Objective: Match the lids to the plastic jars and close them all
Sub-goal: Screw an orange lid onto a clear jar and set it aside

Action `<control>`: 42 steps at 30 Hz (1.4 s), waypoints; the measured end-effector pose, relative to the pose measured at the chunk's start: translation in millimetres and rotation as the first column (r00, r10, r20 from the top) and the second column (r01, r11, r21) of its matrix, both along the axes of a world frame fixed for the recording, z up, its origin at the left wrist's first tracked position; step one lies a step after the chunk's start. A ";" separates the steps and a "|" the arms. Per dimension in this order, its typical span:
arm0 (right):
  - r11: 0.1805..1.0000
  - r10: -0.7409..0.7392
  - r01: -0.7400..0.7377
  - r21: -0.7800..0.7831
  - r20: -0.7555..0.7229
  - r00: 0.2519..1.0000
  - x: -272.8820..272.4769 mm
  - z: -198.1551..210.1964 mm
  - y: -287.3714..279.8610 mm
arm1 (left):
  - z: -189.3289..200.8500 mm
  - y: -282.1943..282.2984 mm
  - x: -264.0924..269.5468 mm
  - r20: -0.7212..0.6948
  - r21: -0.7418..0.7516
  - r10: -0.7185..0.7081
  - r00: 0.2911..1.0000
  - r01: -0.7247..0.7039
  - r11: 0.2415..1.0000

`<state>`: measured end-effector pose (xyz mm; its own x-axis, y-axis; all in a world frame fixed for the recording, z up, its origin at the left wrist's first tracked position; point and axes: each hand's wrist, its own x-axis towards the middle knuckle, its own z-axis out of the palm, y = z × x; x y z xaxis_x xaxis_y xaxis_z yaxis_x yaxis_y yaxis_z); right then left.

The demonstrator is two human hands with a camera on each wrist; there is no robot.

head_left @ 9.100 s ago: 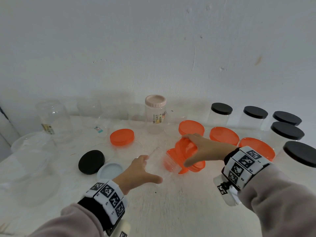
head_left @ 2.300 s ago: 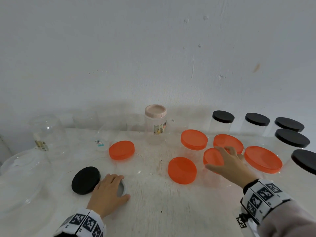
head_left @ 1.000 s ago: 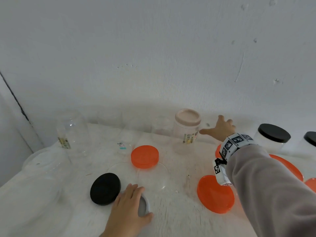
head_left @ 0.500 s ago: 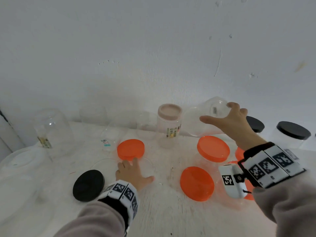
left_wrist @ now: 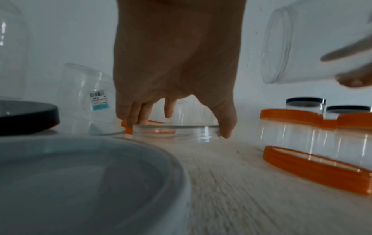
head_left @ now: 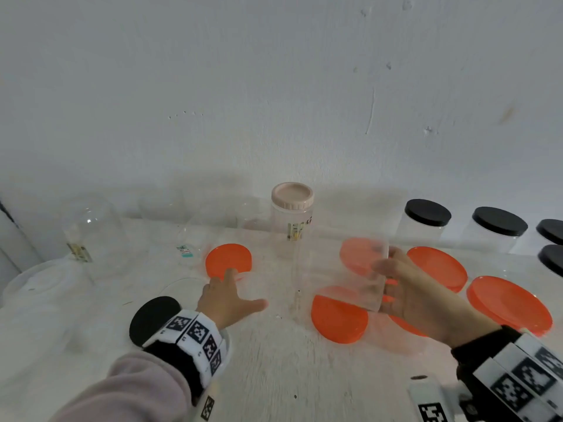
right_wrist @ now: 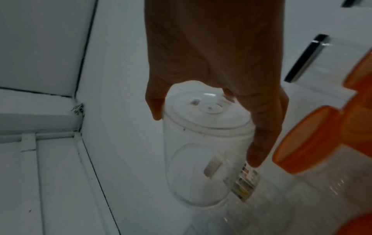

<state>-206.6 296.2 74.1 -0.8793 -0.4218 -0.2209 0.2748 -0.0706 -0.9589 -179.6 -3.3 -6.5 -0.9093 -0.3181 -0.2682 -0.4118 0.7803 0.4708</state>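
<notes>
My right hand (head_left: 393,281) holds a clear plastic jar (head_left: 341,275) on its side in the air above the orange lids, its mouth turned left. The right wrist view shows thumb and fingers wrapped round the jar (right_wrist: 201,143) near its base. My left hand (head_left: 231,293) reaches down over a flat clear lid (left_wrist: 175,132) lying on the table. The thumb touches one edge of that lid and the fingers (left_wrist: 132,119) the other. A loose orange lid (head_left: 228,260) lies just behind it.
A pink-lidded jar (head_left: 292,208) stands at the back middle. Black-lidded jars (head_left: 428,214) line the back right, orange-lidded jars (head_left: 438,268) stand before them. A loose orange lid (head_left: 338,318), a black lid (head_left: 152,318) and a grey lid (left_wrist: 80,174) lie in front. Open clear jars (head_left: 91,233) stand back left.
My right hand has brought the clear jar down from near the wall to the middle, over the orange lids. My left hand moved earlier from the grey lid to the clear lid and stays there.
</notes>
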 end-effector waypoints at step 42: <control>0.873 0.285 -0.257 0.415 -0.006 0.958 65.4 -65.5 -69.8 | 91.4 12.8 83.4 -0.220 0.610 0.190 0.957 -0.016 0.792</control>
